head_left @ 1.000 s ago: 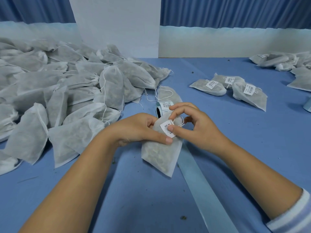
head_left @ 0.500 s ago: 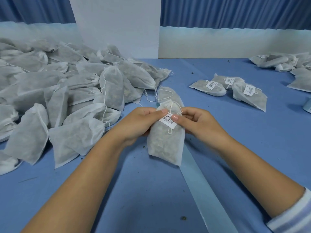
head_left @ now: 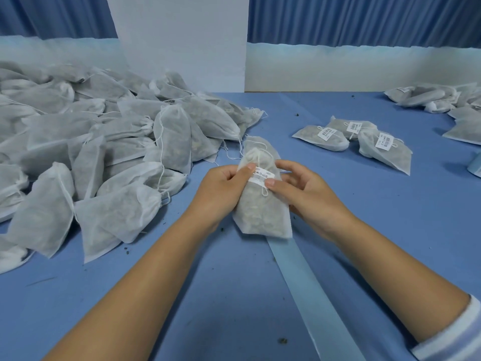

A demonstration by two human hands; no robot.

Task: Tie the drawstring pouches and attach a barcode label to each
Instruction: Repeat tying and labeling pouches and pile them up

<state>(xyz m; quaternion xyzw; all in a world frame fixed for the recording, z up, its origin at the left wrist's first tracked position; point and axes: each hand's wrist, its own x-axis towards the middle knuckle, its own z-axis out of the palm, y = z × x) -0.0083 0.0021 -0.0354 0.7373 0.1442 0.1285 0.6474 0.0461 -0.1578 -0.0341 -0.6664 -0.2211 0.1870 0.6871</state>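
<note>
A white mesh drawstring pouch (head_left: 260,212) filled with dried material stands tilted at the table's middle, its neck gathered and its string knotted. My left hand (head_left: 223,186) grips its left side, thumb on the left end of a white barcode label (head_left: 263,176) stuck across the pouch. My right hand (head_left: 299,188) holds the right side, thumb pressing the label's right end. Another unlabelled pouch (head_left: 256,143) lies just behind.
A big pile of unlabelled pouches (head_left: 91,152) fills the left of the blue table (head_left: 208,295). Three labelled pouches (head_left: 364,144) lie at the right, more pouches (head_left: 442,100) at the far right. A pale liner strip (head_left: 307,287) runs toward me.
The pouch was lifted off the table and turned more upright. The label, first held at its edge, now lies across the pouch under both thumbs. The label roll is hidden behind the pouch.
</note>
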